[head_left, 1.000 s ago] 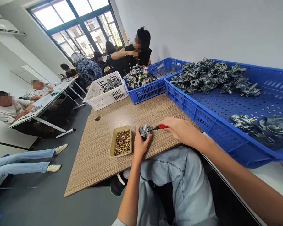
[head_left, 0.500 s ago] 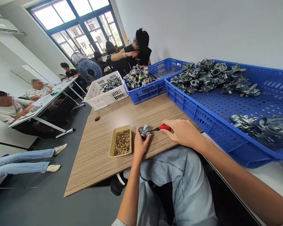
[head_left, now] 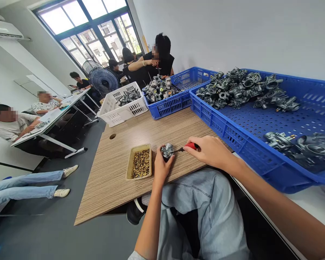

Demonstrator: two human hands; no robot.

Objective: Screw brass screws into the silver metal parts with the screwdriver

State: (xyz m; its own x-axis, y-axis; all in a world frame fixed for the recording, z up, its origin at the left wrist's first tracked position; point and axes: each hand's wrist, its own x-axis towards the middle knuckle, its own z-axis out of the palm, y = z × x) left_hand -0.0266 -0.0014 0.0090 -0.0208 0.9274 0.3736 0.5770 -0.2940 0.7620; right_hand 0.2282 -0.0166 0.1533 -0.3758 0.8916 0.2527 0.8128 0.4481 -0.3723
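Observation:
My left hand (head_left: 163, 167) is closed around a small grey metal carburetor (head_left: 167, 150) just above the wooden table (head_left: 108, 180). From the right, my right hand (head_left: 207, 150) grips the red handle of a screwdriver (head_left: 191, 146). The screwdriver's dark shaft points left at the carburetor's side; whether its tip sits in a screw is too small to tell. Left of my left hand stands a cream plastic tub (head_left: 128, 169) holding many small brass-coloured parts (head_left: 141, 163).
A large blue crate (head_left: 224, 133) with many carburetors (head_left: 246, 85) stands on the right. Beyond the table's far edge are a smaller blue crate (head_left: 165, 111) and a white basket (head_left: 116, 117) with metal parts. A co-worker (head_left: 162, 59) sits behind them; others work at left.
My right hand and the screwdriver have shifted very slightly, with the handle turned a little. The carburetor stays in my left hand near the same spot, its angle slightly different.

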